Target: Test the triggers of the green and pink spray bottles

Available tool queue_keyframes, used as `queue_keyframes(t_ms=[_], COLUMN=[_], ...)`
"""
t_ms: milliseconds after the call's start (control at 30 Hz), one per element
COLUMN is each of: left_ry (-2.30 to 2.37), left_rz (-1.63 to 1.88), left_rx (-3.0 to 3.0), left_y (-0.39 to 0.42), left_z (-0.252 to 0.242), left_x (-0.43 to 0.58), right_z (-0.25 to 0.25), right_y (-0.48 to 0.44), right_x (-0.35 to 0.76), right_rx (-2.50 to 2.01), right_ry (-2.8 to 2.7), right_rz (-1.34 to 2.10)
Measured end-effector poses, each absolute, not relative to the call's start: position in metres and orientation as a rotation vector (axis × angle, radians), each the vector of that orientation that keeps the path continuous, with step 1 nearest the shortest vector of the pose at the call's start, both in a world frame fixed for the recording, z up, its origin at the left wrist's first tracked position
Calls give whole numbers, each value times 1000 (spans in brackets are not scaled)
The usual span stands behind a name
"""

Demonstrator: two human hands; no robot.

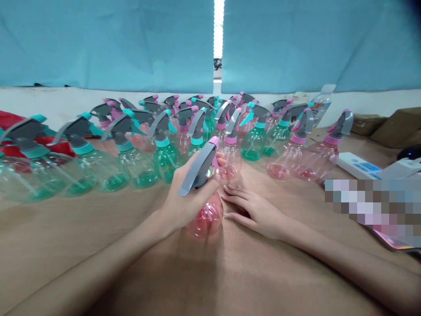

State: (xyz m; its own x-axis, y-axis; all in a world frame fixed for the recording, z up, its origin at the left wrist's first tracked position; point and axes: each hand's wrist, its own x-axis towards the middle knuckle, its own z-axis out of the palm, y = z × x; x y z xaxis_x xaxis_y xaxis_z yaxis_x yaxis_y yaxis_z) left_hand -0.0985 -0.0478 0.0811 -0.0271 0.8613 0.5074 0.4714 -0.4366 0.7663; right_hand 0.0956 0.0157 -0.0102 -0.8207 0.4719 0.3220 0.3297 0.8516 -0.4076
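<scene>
A pink, clear spray bottle (206, 218) with a grey and pink trigger head is near the middle of the table. My left hand (180, 193) is closed around its neck, just below the head. Whether its base touches the table I cannot tell. To its right, my right hand (258, 210) lies low on the table with fingers stretched out, the tips close to the bottle and nothing held. Just beyond my hands stand another pink spray bottle (229, 158) and a green one (167, 163).
Rows of green and pink spray bottles spread across the back, including a green one (140, 169) and a pink one (284, 158). At right are a white device (358, 165), a brown box (399, 127) and a blurred-out object. A capped clear bottle (320, 105) stands behind.
</scene>
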Motion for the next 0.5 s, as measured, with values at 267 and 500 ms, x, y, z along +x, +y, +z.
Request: queue_keyframes(t_ms=[267, 500], left_ry=[1421, 1377], left_rz=[1449, 1450], left_rx=[1896, 1890], left_y=[-48, -50], left_z=[82, 87], left_x=[-97, -97], right_z=[-12, -13], right_y=[16, 17], right_x=[96, 96], right_rx=[-604, -604], right_ry=[-2628, -2621], right_rz=[464, 454])
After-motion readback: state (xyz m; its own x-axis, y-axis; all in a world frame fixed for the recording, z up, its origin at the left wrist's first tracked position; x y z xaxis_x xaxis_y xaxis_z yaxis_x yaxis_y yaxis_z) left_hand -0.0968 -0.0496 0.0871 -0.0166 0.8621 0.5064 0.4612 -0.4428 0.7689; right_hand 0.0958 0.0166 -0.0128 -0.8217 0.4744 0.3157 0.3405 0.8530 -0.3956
